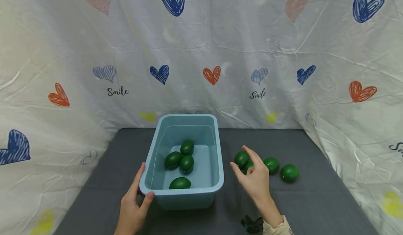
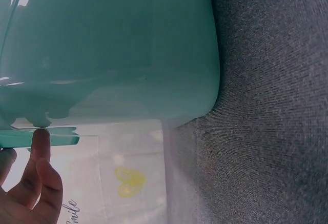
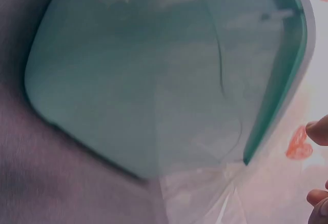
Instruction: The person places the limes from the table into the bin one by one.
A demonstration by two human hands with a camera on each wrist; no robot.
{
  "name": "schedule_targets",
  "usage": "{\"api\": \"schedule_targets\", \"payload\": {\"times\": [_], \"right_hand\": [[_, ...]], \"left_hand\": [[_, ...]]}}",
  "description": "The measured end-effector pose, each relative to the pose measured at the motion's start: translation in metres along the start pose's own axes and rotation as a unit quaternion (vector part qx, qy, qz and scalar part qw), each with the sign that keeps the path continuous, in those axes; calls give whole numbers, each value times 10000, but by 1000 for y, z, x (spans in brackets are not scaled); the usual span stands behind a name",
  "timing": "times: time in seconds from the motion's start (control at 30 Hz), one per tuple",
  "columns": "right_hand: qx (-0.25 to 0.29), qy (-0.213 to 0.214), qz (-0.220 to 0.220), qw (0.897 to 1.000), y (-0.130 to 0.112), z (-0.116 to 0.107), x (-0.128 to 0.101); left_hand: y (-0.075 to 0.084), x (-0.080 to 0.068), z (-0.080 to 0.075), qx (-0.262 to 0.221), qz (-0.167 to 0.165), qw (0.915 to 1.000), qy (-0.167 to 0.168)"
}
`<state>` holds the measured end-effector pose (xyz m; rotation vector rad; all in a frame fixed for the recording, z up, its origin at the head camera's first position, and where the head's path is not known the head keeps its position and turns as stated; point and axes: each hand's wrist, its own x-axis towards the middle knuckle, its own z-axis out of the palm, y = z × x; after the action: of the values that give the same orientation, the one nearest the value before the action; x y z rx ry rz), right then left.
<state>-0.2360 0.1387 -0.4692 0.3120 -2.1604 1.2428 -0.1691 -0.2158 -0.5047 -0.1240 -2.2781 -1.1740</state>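
A light blue plastic bin point(image 1: 182, 201) stands on the dark cloth, with several smooth, dark green oval fruits point(image 1: 180, 183) in it. My left hand point(image 1: 133, 207) grips its near left corner, thumb on the front rim and fingers along the left side. In the left wrist view, fingertips point(image 2: 41, 137) touch the underside of the bin's rim point(image 2: 56, 140). My right hand point(image 1: 256, 179) is right of the bin, thumb and forefinger spread apart with nothing held. It partly covers a green fruit point(image 1: 241, 159) behind it. In the right wrist view, only its fingertips point(image 3: 319, 131) show.
More green fruits point(image 1: 289, 173) lie in a loose row on the dark grey cloth point(image 1: 308, 207) to the right. A white curtain point(image 1: 189, 32) printed with hearts hangs behind and on both sides. A black wrist device point(image 1: 252, 224) sits by the right sleeve.
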Motion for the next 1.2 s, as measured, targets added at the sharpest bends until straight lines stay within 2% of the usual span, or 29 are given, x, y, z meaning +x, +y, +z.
{"api": "schedule_targets", "payload": {"times": [0.2, 0.47, 0.63, 0.87, 1.2], "right_hand": [[-359, 215, -82, 9991, 24, -11, 4], [-741, 457, 99, 9962, 57, -22, 4], [-881, 422, 208, 9950, 69, -22, -4], [-1305, 257, 605, 9893, 84, -18, -17], [-1385, 13, 915, 9861, 100, -10, -30]], "left_hand": [[0, 3, 0, 8, 108, 9999, 6], [-1, 5, -1, 40, 113, 9999, -47], [-1, 4, -1, 48, 98, 9999, -23], [0, 2, -1, 18, 36, 10000, -51], [1, 0, -1, 56, 5, 10000, -38]]}}
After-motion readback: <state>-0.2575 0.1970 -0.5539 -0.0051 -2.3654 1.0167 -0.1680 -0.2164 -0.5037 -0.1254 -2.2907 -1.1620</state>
